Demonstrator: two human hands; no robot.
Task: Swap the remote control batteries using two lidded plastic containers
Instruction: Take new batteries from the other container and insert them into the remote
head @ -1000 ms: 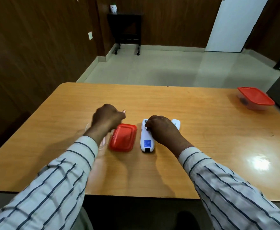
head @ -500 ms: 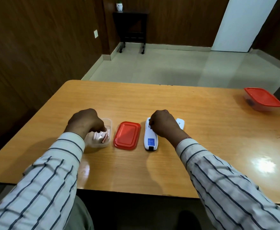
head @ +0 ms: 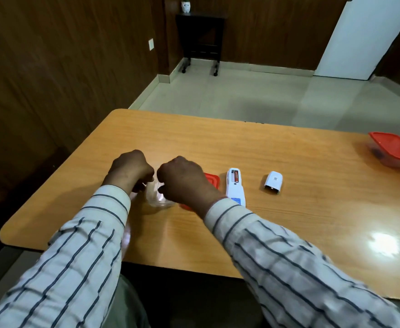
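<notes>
Wooden table, viewed from its near edge. Both hands are over the near-left part of the table, close together above a small clear tub that stands open on the surface.

Left hand: fingers curled inward, knuckles up, at the left rim of the tub. Whether it grips the tub or holds anything cannot be told; the fingertips are hidden.

Right hand: likewise curled into a loose fist, over the right side of the tub. What, if anything, it holds cannot be told. The tub's contents are blurred and mostly covered by the hands.

Red lid: lies flat on the table just right of the tub, largely hidden under the right hand and wrist.

Remote control: white, face down, just right of the red lid, lengthways toward the far edge. Its battery bay is uncovered; one battery sits in the right-hand slot, the left slot looks empty.

Battery cover: white, lying apart to the right of the remote.

Second tub: at the far-right corner, well apart from the rest, its red lid fitted on.
</notes>
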